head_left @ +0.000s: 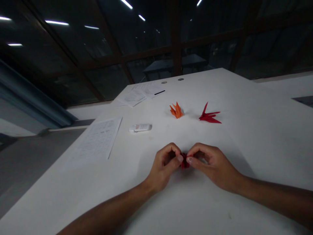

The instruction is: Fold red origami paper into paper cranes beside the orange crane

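Note:
A small dark red folded paper piece [185,162] is held between both hands above the white table. My left hand [164,166] pinches its left side with thumb and forefinger. On the right side, the thumb and forefinger of my right hand [213,164] grip the same piece. The fingers partly hide its shape. Beyond the hands stands an orange folded paper piece [177,111] with pointed tips. To its right lies a red folded paper piece [209,117] with long thin points.
A white remote-like device [140,128] lies left of the orange piece. Printed sheets rest at the left [101,137] and farther back [137,96], beside a black strip [159,92]. Two round discs are near the far edge of the white table [264,137]. Dark windows stand behind.

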